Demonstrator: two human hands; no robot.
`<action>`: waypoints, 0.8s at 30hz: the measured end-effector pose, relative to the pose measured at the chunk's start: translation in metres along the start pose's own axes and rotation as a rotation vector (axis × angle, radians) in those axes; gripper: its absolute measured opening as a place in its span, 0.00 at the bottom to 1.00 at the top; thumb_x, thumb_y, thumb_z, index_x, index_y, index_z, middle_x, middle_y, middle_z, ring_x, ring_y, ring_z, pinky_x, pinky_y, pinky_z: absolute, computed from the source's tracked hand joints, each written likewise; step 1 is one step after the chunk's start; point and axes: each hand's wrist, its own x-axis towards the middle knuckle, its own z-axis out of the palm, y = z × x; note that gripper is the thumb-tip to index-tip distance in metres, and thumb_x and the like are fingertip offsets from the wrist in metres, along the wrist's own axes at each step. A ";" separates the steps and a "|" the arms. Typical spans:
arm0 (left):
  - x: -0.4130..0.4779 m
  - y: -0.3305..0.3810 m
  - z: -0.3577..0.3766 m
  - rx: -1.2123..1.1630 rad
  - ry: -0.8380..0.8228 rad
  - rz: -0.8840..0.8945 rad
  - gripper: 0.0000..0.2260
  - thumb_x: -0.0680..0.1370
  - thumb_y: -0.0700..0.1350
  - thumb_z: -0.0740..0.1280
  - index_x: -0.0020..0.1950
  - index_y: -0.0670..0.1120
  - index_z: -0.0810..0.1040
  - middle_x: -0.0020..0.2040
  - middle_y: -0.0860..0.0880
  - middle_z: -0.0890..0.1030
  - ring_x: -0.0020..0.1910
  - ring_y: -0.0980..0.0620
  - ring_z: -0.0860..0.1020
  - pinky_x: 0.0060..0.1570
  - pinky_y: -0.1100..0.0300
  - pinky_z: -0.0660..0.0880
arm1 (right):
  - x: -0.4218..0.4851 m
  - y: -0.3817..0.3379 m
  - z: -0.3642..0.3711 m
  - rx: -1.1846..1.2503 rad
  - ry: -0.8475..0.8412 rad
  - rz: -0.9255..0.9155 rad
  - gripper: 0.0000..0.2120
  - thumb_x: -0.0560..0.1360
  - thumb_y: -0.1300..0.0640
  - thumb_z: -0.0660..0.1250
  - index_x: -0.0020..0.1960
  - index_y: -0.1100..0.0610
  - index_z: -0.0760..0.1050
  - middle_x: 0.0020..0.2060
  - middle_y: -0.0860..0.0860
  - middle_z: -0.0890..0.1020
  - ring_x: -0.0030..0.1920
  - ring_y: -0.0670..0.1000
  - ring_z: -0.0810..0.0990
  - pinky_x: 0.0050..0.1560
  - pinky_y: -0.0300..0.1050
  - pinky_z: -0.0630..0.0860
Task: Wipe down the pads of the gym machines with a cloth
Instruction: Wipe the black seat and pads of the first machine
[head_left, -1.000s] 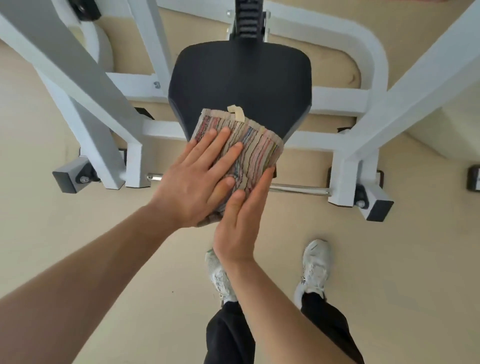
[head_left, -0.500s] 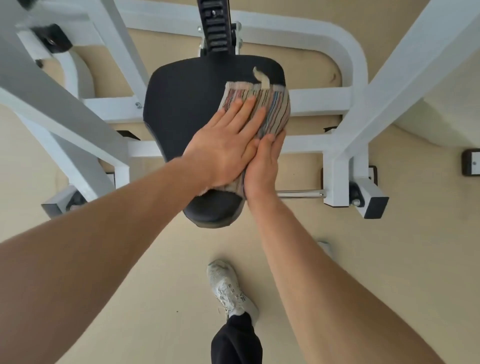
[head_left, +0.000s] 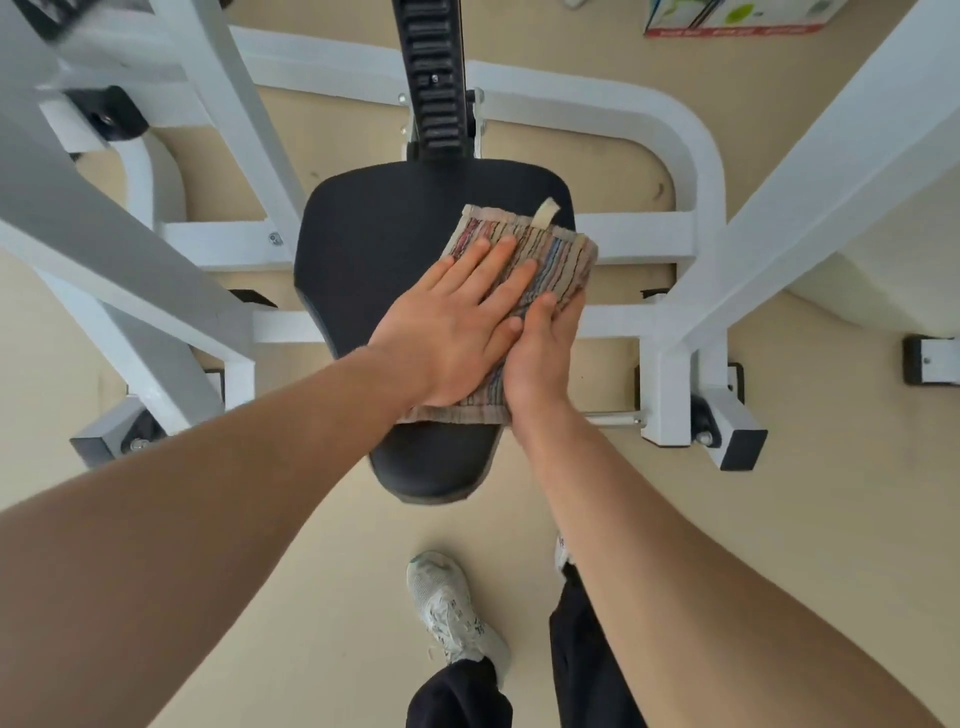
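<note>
A black seat pad (head_left: 374, 260) of a white gym machine lies below me. A striped, multicoloured cloth (head_left: 558, 254) with a small beige loop covers the pad's right half. My left hand (head_left: 457, 322) lies flat on the cloth, fingers spread and pointing up-right. My right hand (head_left: 543, 353) cups the cloth's right edge at the rim of the pad, thumb over the top. The pad's narrow front tip (head_left: 431, 467) shows bare below both hands.
White frame beams (head_left: 810, 192) rise on both sides of the seat. A black toothed adjustment post (head_left: 434, 78) stands behind the pad. A chrome bar (head_left: 613, 418) runs low on the right. My white shoes (head_left: 452, 608) stand on the beige floor. A coloured box (head_left: 737, 18) lies at the top right.
Both hands and the cloth slid from the pad's front tip up to its right rear part, then held there. The view has pulled back a little.
</note>
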 end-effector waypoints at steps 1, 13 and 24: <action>0.016 -0.002 -0.003 0.002 0.005 0.000 0.27 0.84 0.59 0.39 0.82 0.52 0.37 0.82 0.49 0.38 0.81 0.50 0.38 0.80 0.50 0.42 | 0.014 -0.006 0.000 -0.016 0.019 -0.005 0.28 0.81 0.45 0.51 0.80 0.51 0.55 0.74 0.50 0.69 0.72 0.48 0.71 0.74 0.52 0.68; 0.181 -0.031 -0.042 -0.024 -0.016 -0.322 0.23 0.84 0.57 0.45 0.64 0.47 0.74 0.63 0.43 0.78 0.61 0.41 0.76 0.49 0.49 0.68 | 0.175 -0.077 0.015 -0.355 -0.287 0.282 0.17 0.83 0.49 0.57 0.45 0.56 0.78 0.42 0.55 0.83 0.49 0.55 0.82 0.57 0.51 0.79; 0.081 0.007 -0.013 -0.008 0.037 -0.019 0.27 0.84 0.56 0.41 0.83 0.49 0.43 0.83 0.46 0.43 0.82 0.47 0.41 0.80 0.51 0.42 | 0.076 -0.031 -0.021 -0.058 -0.148 0.148 0.18 0.85 0.52 0.52 0.72 0.54 0.70 0.60 0.51 0.80 0.61 0.50 0.79 0.63 0.47 0.76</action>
